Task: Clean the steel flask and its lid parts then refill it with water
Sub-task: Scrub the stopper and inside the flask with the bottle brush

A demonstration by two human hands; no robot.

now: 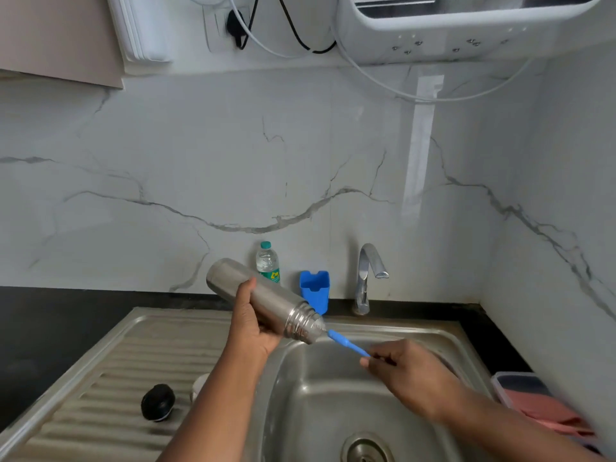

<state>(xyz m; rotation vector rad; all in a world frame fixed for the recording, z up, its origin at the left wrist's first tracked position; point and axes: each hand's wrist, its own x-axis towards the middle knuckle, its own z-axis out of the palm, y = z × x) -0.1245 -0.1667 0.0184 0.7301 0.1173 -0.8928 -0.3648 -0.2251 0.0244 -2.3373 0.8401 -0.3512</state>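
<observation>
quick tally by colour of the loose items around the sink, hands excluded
Blue: 2, brush handle, holder cup
Steel: 1, flask
Black: 1, lid part
Clear: 2, plastic bottle, box
Pink: 1, cloth
White: 1, object behind left forearm
Total: 8

Two bare forearms reach in from the lower edge, with no sleeves visible. The left hand (253,323) and right hand (411,375) show no rings, watch or gloves.
</observation>
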